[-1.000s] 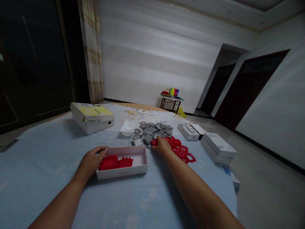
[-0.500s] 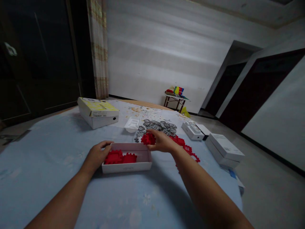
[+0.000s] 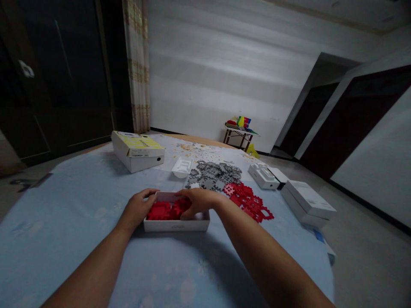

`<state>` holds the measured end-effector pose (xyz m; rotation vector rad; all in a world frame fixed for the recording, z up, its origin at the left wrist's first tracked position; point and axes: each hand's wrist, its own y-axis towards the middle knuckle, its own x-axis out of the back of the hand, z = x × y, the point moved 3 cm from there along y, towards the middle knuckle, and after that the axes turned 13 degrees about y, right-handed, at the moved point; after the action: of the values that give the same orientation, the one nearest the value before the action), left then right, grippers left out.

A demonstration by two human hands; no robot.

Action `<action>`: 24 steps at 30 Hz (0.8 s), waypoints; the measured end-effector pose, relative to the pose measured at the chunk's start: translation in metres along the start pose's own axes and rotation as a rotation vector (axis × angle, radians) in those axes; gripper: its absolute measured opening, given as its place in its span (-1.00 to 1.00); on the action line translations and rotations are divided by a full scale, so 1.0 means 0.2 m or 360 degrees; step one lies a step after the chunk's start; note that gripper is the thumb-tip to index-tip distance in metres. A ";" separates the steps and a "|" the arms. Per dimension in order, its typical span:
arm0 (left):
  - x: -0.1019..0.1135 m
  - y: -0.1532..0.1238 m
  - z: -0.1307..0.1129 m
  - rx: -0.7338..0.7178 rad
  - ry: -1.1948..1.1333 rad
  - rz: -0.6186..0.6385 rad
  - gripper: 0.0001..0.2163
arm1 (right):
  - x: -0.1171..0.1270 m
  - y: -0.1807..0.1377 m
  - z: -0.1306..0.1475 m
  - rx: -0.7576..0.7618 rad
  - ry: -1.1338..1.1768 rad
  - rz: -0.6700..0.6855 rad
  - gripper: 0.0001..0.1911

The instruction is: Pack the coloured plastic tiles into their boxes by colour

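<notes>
1. My left hand (image 3: 138, 209) clasps the left end of the white box (image 3: 176, 225), thumb over the far rim, pinning it to the blue cloth (image 3: 80, 201).
2. My right hand (image 3: 196, 201) dips into the box, fingers down on the red pieces (image 3: 162, 211) beneath the palm. I cannot tell whether it is clenched or released.
3. In my judgement, the work goes best with the box held firm and the pieces laid flat beside the stack.
4. Loose red pieces (image 3: 248, 201) lie right of that hand, and grey pieces (image 3: 215, 175) lie beyond it.
5. The right fingertips are hidden inside the box, and dim light blurs the piece outlines.
</notes>
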<state>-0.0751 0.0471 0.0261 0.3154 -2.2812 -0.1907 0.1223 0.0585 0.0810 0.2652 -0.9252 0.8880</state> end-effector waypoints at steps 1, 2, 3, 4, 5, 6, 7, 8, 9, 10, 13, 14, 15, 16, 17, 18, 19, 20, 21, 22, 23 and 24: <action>0.00 0.00 0.00 -0.0004 -0.0003 0.0001 -0.62 | 0.00 -0.01 -0.01 -0.0002 0.0073 0.0003 -0.13; 0.00 0.00 0.00 -0.0008 -0.0007 0.0001 -0.62 | 0.00 -0.01 -0.02 0.0001 0.0162 -0.0004 -0.13; -0.01 0.00 0.01 -0.0012 -0.0010 0.0001 -0.62 | 0.00 -0.02 -0.03 0.0008 0.0268 -0.0018 -0.14; -0.01 0.00 0.01 -0.0013 -0.0013 0.0000 -0.62 | 0.00 -0.03 -0.05 0.0017 0.0386 -0.0046 -0.15; -0.01 0.00 0.01 -0.0010 -0.0017 0.0000 -0.62 | 0.00 -0.04 -0.07 0.0022 0.0503 -0.0091 -0.18; -0.01 0.00 0.01 -0.0005 -0.0021 0.0001 -0.62 | 0.00 -0.05 -0.09 0.0022 0.0599 -0.0157 -0.22; -0.01 0.00 0.02 0.0000 -0.0024 0.0001 -0.62 | 0.00 -0.06 -0.10 0.0010 0.0662 -0.0239 -0.28; -0.01 0.00 0.02 0.0004 -0.0027 0.0001 -0.62 | 0.01 -0.07 -0.11 -0.0015 0.0682 -0.0329 -0.35; -0.01 0.00 0.02 0.0006 -0.0029 -0.0001 -0.61 | 0.01 -0.09 -0.12 -0.0045 0.0655 -0.0416 -0.41; -0.01 0.00 0.02 0.0005 -0.0031 -0.0004 -0.61 | 0.02 -0.11 -0.11 -0.0081 0.0584 -0.0486 -0.45; -0.01 0.00 0.02 0.0008 -0.0025 -0.0004 -0.62 | 0.02 -0.16 -0.06 -0.0184 0.0256 -0.0564 -0.51; -0.02 0.00 0.02 0.0014 -0.0020 -0.0004 -0.62 | 0.01 -0.18 -0.03 -0.0213 0.0166 -0.0552 -0.52; -0.02 0.00 0.03 0.0020 -0.0014 -0.0002 -0.62 | 0.01 -0.19 -0.01 -0.0238 0.0107 -0.0528 -0.53; -0.02 0.00 0.03 0.0028 -0.0010 0.0001 -0.62 | 0.00 -0.19 0.01 -0.0256 0.0077 -0.0501 -0.52; -0.02 0.01 0.03 0.0038 -0.0008 0.0005 -0.62 | -0.01 -0.19 0.03 -0.0262 0.0071 -0.0480 -0.52; -0.02 0.01 0.03 0.0046 -0.0007 0.0010 -0.62 | -0.02 -0.19 0.04 -0.0259 0.0074 -0.0468 -0.50; -0.02 0.01 0.03 0.0051 -0.0006 0.0011 -0.62 | -0.03 -0.19 0.04 -0.0250 0.0076 -0.0468 -0.49; -0.02 0.01 0.03 0.0046 -0.0005 0.0009 -0.62 | -0.04 -0.19 0.05 -0.0237 0.0073 -0.0476 -0.48; -0.02 0.01 0.03 0.0035 -0.0003 0.0007 -0.62 | -0.04 -0.19 0.05 -0.0224 0.0069 -0.0488 -0.48; -0.02 0.02 0.03 0.0021 0.0000 -0.0002 -0.63 | -0.05 -0.18 0.05 -0.0210 0.0073 -0.0496 -0.47; -0.03 0.02 0.03 0.0007 0.0009 -0.0008 -0.62 | -0.06 -0.18 0.04 -0.0196 0.0086 -0.0503 -0.47; -0.03 0.02 0.03 -0.0001 0.0019 -0.0012 -0.62 | -0.06 -0.19 0.03 -0.0180 0.0113 -0.0511 -0.47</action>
<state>-0.0770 0.0526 0.0191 0.3241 -2.2684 -0.1933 0.1436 0.0252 0.0811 0.2740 -0.8351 0.5445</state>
